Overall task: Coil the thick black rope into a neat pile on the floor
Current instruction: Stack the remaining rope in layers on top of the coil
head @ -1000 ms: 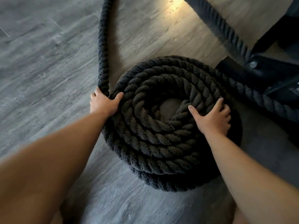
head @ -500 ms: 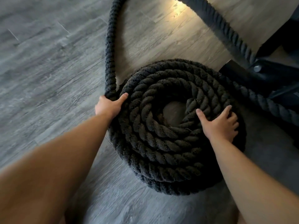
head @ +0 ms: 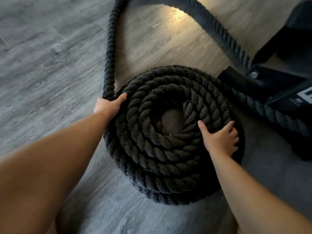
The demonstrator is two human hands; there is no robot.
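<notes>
The thick black rope [head: 162, 149] lies in a round, stacked coil on the grey wooden floor [head: 42, 73], with a small open hole at its centre. A loose length [head: 109, 53] runs up from the coil's left side, arches over at the top and comes down to the right. My left hand [head: 108, 106] grips that loose length where it meets the coil's left edge, thumb on the top turn. My right hand [head: 219, 139] rests flat on the right side of the coil, fingers spread.
A black metal frame base [head: 263, 83] with a bolt stands at the right, touching the coil. Another stretch of rope [head: 276, 115] runs past it toward the lower right. Open floor lies to the left and front.
The loose length has swung right and now bends more sharply at the top. My left hand has shifted slightly with it along the coil's edge. My right hand stays on the coil.
</notes>
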